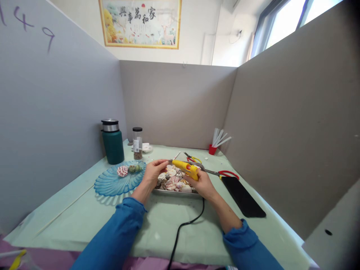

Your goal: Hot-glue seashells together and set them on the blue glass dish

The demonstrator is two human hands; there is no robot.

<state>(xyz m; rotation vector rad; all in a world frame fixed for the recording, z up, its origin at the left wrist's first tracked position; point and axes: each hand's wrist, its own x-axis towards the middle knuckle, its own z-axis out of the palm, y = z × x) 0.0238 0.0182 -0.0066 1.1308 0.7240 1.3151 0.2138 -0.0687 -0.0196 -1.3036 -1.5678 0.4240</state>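
Note:
My right hand (203, 183) is wrapped round the handle of a yellow hot glue gun (184, 166), whose nozzle points left. Close to that nozzle, my left hand (154, 172) has its thumb and fingers pinched together; whatever they hold is too small to make out. Below both hands sits a metal tray (177, 193) heaped with seashells (176, 182). To the left, a blue scalloped glass plate (112, 184) carries a striped pink-and-white shell (122, 171) and a greenish clump (135, 168). A black cord (180, 227) runs from the glue gun towards the front edge.
A teal flask (113, 146) and a black-lidded jar (137, 144) stand back left. Glue sticks fill a red cup (212, 149) at back right. Red-handled scissors (229, 173) and a black phone-like slab (243, 197) lie right. Grey partitions (180, 105) enclose the table.

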